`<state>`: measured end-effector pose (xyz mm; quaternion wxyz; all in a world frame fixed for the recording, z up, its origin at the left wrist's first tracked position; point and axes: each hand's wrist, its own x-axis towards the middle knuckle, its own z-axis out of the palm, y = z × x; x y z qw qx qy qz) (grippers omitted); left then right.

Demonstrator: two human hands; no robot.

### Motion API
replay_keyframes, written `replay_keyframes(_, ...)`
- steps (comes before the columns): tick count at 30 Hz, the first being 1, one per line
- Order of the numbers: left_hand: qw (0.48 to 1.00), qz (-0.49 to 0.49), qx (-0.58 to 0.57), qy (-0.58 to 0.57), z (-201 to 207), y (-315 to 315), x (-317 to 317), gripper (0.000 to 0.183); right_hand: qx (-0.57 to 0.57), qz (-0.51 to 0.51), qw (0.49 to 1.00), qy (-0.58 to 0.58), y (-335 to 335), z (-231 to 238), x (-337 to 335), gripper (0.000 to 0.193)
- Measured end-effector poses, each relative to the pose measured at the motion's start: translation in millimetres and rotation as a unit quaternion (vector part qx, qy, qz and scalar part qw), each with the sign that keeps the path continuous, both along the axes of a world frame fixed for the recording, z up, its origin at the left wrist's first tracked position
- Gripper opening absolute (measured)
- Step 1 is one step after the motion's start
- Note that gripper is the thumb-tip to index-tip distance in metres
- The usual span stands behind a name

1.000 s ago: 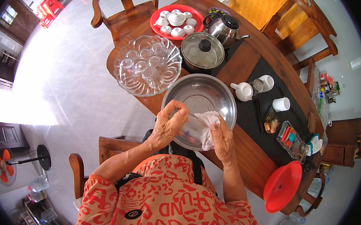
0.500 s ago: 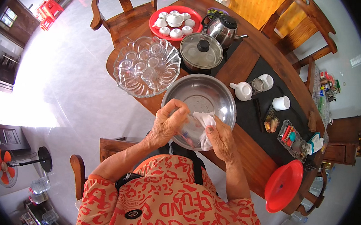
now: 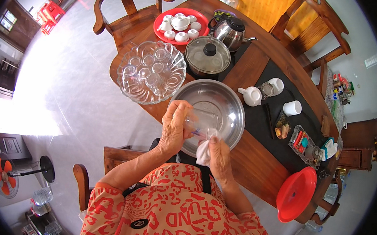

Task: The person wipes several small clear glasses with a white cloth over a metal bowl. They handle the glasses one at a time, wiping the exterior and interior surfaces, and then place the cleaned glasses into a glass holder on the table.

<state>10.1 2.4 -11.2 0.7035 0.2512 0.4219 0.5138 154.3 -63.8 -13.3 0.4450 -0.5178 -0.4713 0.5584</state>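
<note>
Over the near side of a steel basin (image 3: pixel 235 134) I hold a clear glass cup (image 3: pixel 197 120), somewhat blurred, with my left hand (image 3: pixel 174 127) closed around it. My right hand (image 3: pixel 221 161) pinches a white cloth (image 3: pixel 204 153), and its upper part meets the glass near the rim. A scalloped glass bowl (image 3: pixel 127 89) stands beyond and left of the basin, holding several clear glass cups (image 3: pixel 152 79). Behind the basin is a lidded pot (image 3: pixel 197 59).
A red tray (image 3: pixel 159 31) of white teacups and a steel kettle (image 3: pixel 230 33) stand at the back. On the right are a white teapot (image 3: pixel 253 96), a white mug (image 3: pixel 292 108), a glass tray (image 3: pixel 302 145) of small items and a red basin (image 3: pixel 297 190). Wooden chairs surround the table.
My right hand and the cloth have moved left and toward me. The glass in my left hand now shows more clearly, tilted toward the cloth.
</note>
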Motion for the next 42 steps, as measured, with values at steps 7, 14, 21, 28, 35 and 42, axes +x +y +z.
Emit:
replay_keyframes(7, 0.997, 0.007, -0.038, -0.067, 2, -1, 3, 0.028, 0.254, -0.139, 0.937, -0.198, 5, 6, 3, 0.034)
replay_keyframes(14, 0.993, -0.106, -0.020, -0.038, 9, -14, 4, 0.036, 0.405, -0.151, 0.859, -0.275, 28, -4, 7, 0.024)
replay_keyframes(21, 0.972, -0.234, 0.031, -0.021, 10, -9, -5, 0.039, 0.195, -0.233, 0.953, -0.025, 42, 12, 9, 0.026)
replay_keyframes(28, 0.984, -0.158, -0.041, -0.070, 17, -13, 5, 0.043, 0.400, -0.147, 0.854, -0.298, 33, -5, 2, 0.043)
replay_keyframes(35, 0.981, -0.195, 0.019, 0.019, 8, -11, -1, 0.042, 0.370, -0.226, 0.868, -0.242, 47, -8, -4, 0.035)
replay_keyframes(42, 0.977, -0.197, 0.021, -0.080, -6, -10, -4, 0.047, 0.171, -0.265, 0.941, -0.121, 53, 9, -10, 0.030)
